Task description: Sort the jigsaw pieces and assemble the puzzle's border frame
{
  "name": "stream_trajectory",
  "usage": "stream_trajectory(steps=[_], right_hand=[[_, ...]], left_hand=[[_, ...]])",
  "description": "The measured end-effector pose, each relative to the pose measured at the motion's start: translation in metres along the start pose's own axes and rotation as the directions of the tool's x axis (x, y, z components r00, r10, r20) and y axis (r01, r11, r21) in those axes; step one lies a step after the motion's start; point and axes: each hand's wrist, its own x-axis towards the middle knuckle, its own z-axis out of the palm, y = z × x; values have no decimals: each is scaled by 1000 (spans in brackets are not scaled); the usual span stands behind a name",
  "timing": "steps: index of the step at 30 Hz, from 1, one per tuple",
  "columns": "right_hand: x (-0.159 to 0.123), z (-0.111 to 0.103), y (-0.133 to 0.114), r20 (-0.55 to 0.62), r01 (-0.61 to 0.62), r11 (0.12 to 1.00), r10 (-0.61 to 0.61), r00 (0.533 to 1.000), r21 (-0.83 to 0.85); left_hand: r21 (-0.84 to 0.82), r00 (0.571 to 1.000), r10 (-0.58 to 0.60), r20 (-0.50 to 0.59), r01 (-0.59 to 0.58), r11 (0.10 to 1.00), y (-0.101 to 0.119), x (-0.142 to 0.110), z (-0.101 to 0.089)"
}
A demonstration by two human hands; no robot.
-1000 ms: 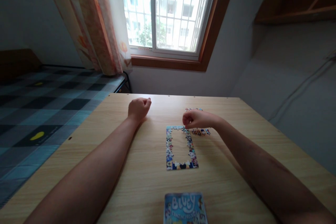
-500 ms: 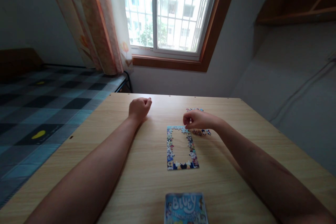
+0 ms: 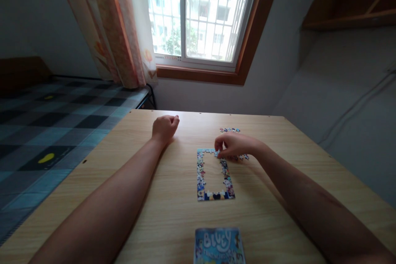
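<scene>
A partly joined jigsaw puzzle (image 3: 200, 175) lies flat on the table as a rectangular frame of pieces around a bare middle. Over its far right corner is my right hand (image 3: 236, 144), thumb and forefinger closed on a small pale blue puzzle piece (image 3: 217, 154), which the fingers partly cover. Loose puzzle pieces (image 3: 243, 157) lie under and beside that hand, and a short row of more loose pieces (image 3: 229, 130) is just beyond it. My left hand (image 3: 165, 127) rests as a fist on the table to the left, apart from the puzzle, with nothing seen in it.
A blue box lid or picture card marked "BLUEY" (image 3: 219, 245) sits at the near edge of view on the wooden table (image 3: 173, 222). To the left is a bed with a checked cover (image 3: 74, 121). A barred window (image 3: 207, 16) and curtain (image 3: 108, 29) stand beyond.
My right hand has shifted slightly nearer and lower over the puzzle's far right corner, its fingers a little more extended. The left hand stays where it was.
</scene>
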Motion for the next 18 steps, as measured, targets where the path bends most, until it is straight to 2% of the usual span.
stream_trajectory(steps=[18], right_hand=[[7, 6, 12, -17, 27, 999, -27, 999, -24]], left_hand=[[-4, 1000, -3, 6, 3, 1000, -2, 1, 2]])
